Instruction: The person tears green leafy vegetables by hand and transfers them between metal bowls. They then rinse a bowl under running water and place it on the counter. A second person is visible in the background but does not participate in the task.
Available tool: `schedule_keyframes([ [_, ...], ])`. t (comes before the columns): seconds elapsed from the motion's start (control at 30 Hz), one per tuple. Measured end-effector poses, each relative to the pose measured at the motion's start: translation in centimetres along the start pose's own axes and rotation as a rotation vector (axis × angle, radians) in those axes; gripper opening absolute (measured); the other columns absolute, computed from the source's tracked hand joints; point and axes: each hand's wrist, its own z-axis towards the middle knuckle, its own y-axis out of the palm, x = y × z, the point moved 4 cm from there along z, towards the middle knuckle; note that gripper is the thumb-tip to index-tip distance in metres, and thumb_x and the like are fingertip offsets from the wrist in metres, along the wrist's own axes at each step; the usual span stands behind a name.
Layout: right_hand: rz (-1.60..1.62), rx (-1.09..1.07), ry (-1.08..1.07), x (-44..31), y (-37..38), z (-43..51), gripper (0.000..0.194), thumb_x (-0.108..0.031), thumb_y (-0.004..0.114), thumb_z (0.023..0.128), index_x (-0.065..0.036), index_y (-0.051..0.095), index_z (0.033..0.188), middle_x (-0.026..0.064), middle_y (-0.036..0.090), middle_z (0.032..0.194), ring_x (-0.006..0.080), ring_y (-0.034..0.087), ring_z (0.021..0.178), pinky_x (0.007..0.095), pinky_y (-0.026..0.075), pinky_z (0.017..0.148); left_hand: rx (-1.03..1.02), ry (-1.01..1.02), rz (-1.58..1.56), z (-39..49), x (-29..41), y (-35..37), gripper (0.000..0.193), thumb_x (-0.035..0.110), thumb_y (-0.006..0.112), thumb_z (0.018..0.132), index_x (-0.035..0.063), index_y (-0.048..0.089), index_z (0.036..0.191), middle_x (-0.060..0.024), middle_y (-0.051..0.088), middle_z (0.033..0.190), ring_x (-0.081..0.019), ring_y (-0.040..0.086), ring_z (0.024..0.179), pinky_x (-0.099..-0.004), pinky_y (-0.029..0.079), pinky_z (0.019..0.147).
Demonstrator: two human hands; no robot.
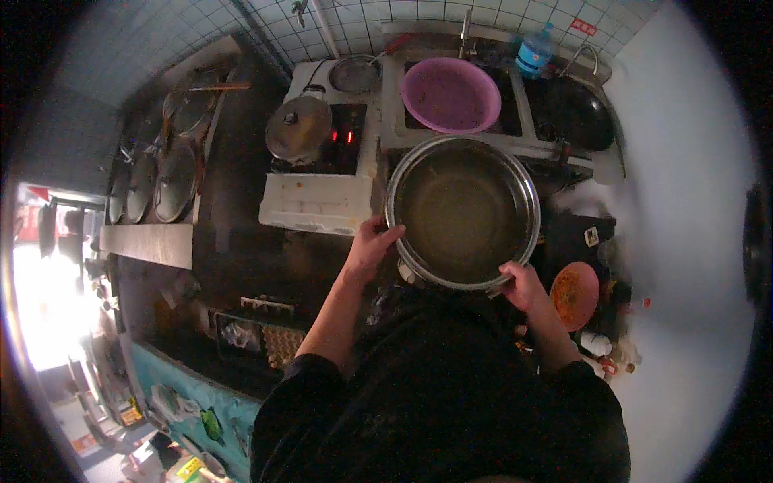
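Note:
A large round metal basin (462, 211) is held in front of my body by both hands. My left hand (373, 246) grips its rim at the lower left, the thumb over the edge. My right hand (518, 284) grips the rim at the lower right in the same way. The basin's inside looks dull and brownish; whether it holds liquid I cannot tell. Just beyond it, a pink-purple plastic basin (452, 96) rests over the sink. To the left, a lidded pot (299, 131) sits on an induction cooktop (347, 157) with red lit digits.
A blue-labelled water bottle (534, 53) and a black wok (570, 115) are at the back right. A pink bowl of orange-brown food (574, 296) lies near my right forearm. Glass lids (176, 181) lean in a rack at the left. An egg tray (282, 345) is at the lower left.

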Motion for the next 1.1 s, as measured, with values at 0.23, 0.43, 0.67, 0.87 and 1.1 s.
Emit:
schedule_keyframes([
  [0.23, -0.062, -0.029, 0.004, -9.7, 2.7, 12.0, 0.012, -0.015, 0.063, 0.083, -0.008, 0.058, 0.092, 0.0038, 0.056, 0.078, 0.0203, 0.059, 0.070, 0.0397, 0.053, 0.061, 0.062, 0.063, -0.112, 9.9, 3.3, -0.2, 0.025, 0.011, 0.066, 0.089, -0.0007, 0.060, 0.111, -0.0054, 0.066, 0.096, -0.0163, 0.062, 0.082, -0.0314, 0.052, 0.072],
  [0.43, -0.160, -0.045, 0.050, -17.0, 4.3, 22.6, 0.018, -0.020, 0.061, 0.089, -0.006, 0.058, 0.100, 0.0058, 0.061, 0.093, 0.0212, 0.063, 0.080, 0.0424, 0.055, 0.070, 0.257, 0.045, -0.208, 16.8, 6.6, 1.7, 0.023, 0.008, 0.066, 0.089, -0.0005, 0.062, 0.110, -0.0061, 0.067, 0.099, -0.0168, 0.062, 0.085, -0.0313, 0.051, 0.077],
  [0.67, -0.351, -0.098, 0.103, -22.8, 5.3, 32.4, 0.037, -0.023, 0.059, 0.092, -0.004, 0.049, 0.123, 0.0069, 0.063, 0.103, 0.0213, 0.063, 0.090, 0.0375, 0.055, 0.066, 0.465, 0.030, -0.315, 23.2, 8.8, 4.6, 0.021, 0.004, 0.064, 0.089, -0.0027, 0.062, 0.109, -0.0094, 0.066, 0.101, -0.0185, 0.064, 0.089, -0.0343, 0.054, 0.081],
  [0.87, -0.380, -0.166, 0.095, -23.8, 5.5, 37.7, 0.040, -0.026, 0.059, 0.092, -0.009, 0.047, 0.126, 0.0061, 0.062, 0.105, 0.0184, 0.059, 0.081, 0.0339, 0.050, 0.060, 0.569, -0.111, -0.291, 26.6, 9.8, 5.7, 0.020, 0.006, 0.066, 0.089, -0.0035, 0.064, 0.105, -0.0079, 0.067, 0.097, -0.0145, 0.062, 0.085, -0.0296, 0.051, 0.077],
  [1.1, -0.521, -0.148, 0.076, -22.9, 5.3, 39.4, 0.049, -0.022, 0.058, 0.095, -0.011, 0.035, 0.137, 0.0071, 0.057, 0.113, 0.0154, 0.057, 0.077, 0.0285, 0.047, 0.052, 0.523, -0.014, -0.086, 29.4, 13.3, 7.0, 0.021, 0.012, 0.069, 0.088, -0.0029, 0.066, 0.102, -0.0064, 0.067, 0.095, -0.0121, 0.060, 0.083, -0.0272, 0.047, 0.076],
])
